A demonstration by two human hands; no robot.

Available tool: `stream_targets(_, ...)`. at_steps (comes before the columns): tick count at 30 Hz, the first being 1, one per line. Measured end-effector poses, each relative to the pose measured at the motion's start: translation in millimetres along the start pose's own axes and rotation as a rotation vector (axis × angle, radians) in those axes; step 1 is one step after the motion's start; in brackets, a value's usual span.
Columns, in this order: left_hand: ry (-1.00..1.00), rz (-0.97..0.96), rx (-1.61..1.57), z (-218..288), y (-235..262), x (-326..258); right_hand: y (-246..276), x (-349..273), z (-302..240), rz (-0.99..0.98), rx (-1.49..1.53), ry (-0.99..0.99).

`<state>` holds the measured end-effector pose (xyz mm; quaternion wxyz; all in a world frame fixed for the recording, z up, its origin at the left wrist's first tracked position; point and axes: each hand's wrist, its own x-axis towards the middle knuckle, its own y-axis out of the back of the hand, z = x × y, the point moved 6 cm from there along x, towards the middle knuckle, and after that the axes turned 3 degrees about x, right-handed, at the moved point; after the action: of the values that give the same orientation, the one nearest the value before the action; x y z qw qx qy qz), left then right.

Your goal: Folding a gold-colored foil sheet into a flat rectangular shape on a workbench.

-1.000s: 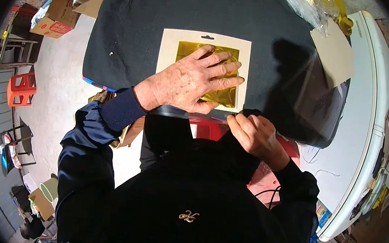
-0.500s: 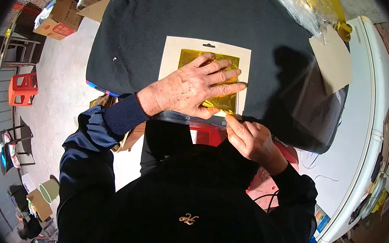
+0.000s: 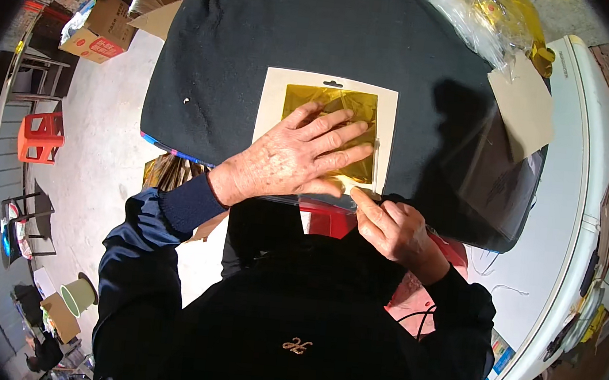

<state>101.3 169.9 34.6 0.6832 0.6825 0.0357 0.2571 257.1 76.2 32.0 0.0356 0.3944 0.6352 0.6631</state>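
Observation:
A pale card [image 3: 272, 95] with a hanging slot at its far end lies on the black cloth of the table [image 3: 220, 72]. On the card is a square of shiny gold film [image 3: 300, 98]. My left hand [image 3: 292, 151] rests flat over the film, fingers spread. At the card's near right corner is my right hand [image 3: 392, 228], its fingers curled and the index finger against the near edge below the film. Whether a small thing sits between those fingertips is hidden.
Clear plastic bags [image 3: 474, 23] and a beige card [image 3: 524, 112] lie at the table's right side. A white refrigerator-like cabinet [image 3: 573, 179] stands to the right. Leftward are cardboard boxes [image 3: 104, 28], a red stool [image 3: 40, 137] and folded gold sheets [image 3: 174, 174].
My left hand has slid nearer over the gold film, baring more of its far part. My right hand stays at the near corner. The whole view has shifted slightly.

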Motion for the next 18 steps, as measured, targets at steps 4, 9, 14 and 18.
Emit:
stream_targets(4,-0.007,-0.01,-0.048,-5,9,-11,-4,-8,2,-0.057,-0.022,0.013)
stream_targets(9,-0.018,-0.022,-0.016,-22,22,-24,-4,-7,3,-0.052,-0.005,0.01)
stream_targets(14,-0.007,-0.054,-0.111,-32,24,-34,-7,-11,4,-0.037,-0.004,0.017)
stream_targets(18,-0.004,-0.086,-0.149,-37,19,-37,-3,-6,3,-0.056,-0.018,0.032)
